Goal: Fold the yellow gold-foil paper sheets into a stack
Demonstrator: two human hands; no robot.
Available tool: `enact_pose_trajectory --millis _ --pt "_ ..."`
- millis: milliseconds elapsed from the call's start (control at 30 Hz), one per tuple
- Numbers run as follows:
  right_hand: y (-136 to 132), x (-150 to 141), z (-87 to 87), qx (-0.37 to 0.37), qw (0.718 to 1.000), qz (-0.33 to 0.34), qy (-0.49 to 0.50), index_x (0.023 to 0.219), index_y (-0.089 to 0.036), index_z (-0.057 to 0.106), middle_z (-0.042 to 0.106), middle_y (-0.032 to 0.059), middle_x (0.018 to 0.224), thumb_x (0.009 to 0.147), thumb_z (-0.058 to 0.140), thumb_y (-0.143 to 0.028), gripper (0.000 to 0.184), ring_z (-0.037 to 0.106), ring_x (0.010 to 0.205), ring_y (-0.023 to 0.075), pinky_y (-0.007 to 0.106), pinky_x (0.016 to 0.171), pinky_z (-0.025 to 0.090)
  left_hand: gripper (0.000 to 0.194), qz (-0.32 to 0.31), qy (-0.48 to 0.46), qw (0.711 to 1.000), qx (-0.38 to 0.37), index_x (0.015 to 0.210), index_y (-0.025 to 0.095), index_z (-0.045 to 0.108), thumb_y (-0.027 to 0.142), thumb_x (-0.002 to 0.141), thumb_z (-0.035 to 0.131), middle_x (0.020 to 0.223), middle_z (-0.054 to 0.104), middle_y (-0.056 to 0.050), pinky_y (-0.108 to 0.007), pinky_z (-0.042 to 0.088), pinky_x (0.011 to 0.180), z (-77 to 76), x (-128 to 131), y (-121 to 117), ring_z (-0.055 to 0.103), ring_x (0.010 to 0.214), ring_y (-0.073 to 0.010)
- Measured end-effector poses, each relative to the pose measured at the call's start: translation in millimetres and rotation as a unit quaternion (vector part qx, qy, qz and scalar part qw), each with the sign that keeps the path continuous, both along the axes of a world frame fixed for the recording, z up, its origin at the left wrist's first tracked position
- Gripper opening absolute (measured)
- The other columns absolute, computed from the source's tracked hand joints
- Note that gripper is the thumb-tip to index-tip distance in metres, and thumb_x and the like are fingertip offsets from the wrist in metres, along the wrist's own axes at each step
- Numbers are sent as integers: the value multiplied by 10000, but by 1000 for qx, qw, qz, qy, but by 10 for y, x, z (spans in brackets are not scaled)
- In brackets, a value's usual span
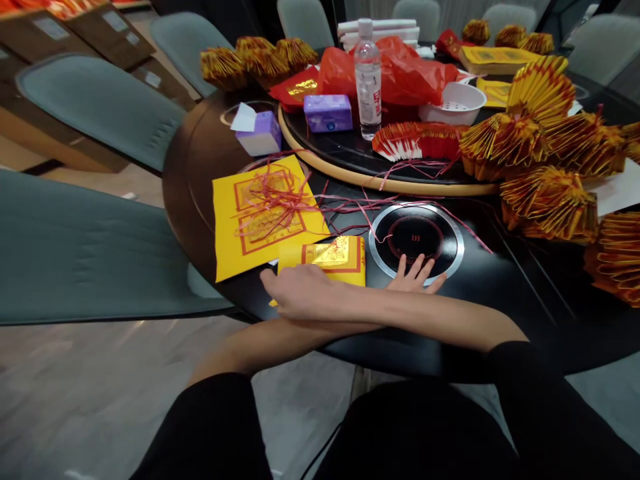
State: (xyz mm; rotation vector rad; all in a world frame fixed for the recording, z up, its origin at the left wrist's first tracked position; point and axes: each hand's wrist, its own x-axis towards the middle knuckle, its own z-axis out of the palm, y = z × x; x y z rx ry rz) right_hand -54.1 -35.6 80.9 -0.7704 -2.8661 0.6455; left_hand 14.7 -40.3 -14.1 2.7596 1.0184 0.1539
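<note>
Resting on the near left corner of a yellow paper packet [333, 257] with gold-and-red print, the right hand [295, 290] lies flat, fingers together and not clamped. The packet sits at six o'clock on a black round table [200, 170]. Crossed beneath the right forearm, the left hand [415, 275] spreads its fingers apart on the tabletop, beside a steel-ringed black disc [415, 237] at three o'clock. A yellow sheet [230, 230] tangled with red strands [280, 200] touches the packet at eleven o'clock; gold-and-red paper fans [547, 203] crowd two o'clock. Handling the packet appears to be the step in hand; lifting it would call for fingers closing on its edges.
</note>
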Motion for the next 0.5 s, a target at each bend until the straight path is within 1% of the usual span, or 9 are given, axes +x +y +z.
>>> enact_pose_trajectory --millis 67,100,167,233,300,333,400,467,500 --pt "20 -74 -114 -13 1000 -6 0 1258 -82 580 761 195 1155 1008 493 -138 270 757 1021 324 427 781 606 487 2 4 1000 -9 1490 220 570 332 1019 630 1610 493 -180 -697 369 1192 -62 11 -2 460 1486 -397" --pt "29 -93 -158 -17 1000 -9 -2 1255 -77 581 758 203 1161 1019 484 -149 265 757 1025 333 439 785 611 495 3 6 1000 -13 1511 241 559 299 1022 603 1640 466 -180 -730 318 1206 -85 14 -7 414 1522 -414" --pt "37 -98 -215 -21 1000 -13 -3 1264 -71 575 760 216 1151 1045 483 -201 270 757 1041 346 456 801 616 528 5 6 1000 -20 1543 292 532 251 1017 563 1673 436 -153 -765 255 1217 -103 21 -16 362 1560 -416" --pt "26 -80 -234 -19 1000 -8 -2 1287 -65 561 769 225 1125 1063 519 -302 329 755 1066 362 474 826 616 569 9 -2 1000 -21 1568 318 505 255 1005 564 1695 406 -139 -784 192 1232 -82 31 -14 311 1589 -417" --pt "7 -68 -225 -20 1000 3 -8 1313 -55 548 773 234 1111 1049 576 -397 432 756 1072 378 492 844 613 614 30 -24 999 -11 1589 308 485 308 986 603 1716 358 -158 -800 110 1244 -40 28 -3 234 1613 -441" --pt "1 -71 -212 -21 1000 8 -13 1323 -49 545 773 239 1115 1040 597 -421 471 758 1072 384 499 853 611 645 57 -38 998 -2 1599 298 477 331 972 626 1724 331 -170 -810 69 1244 -21 15 0 194 1620 -457" --pt "2 -97 -182 -23 999 4 -22 1337 -62 554 773 244 1140 1030 616 -423 478 761 1080 382 501 881 605 705 145 -56 988 17 1613 281 462 353 941 665 1731 294 -190 -835 11 1230 -4 -39 -9 134 1620 -489" --pt "16 -123 -169 -31 999 -9 -32 1342 -103 574 776 234 1163 1033 608 -416 441 761 1099 363 496 914 598 732 258 -50 965 25 1617 274 459 343 923 683 1722 301 -204 -863 0 1206 -24 -131 -51 118 1612 -509" --pt "20 -119 -181 -38 999 -14 -37 1340 -118 586 778 232 1167 1034 604 -410 423 761 1104 357 502 928 594 728 309 -40 950 23 1612 285 466 330 919 686 1712 324 -203 -869 18 1199 -44 -185 -86 132 1609 -508"
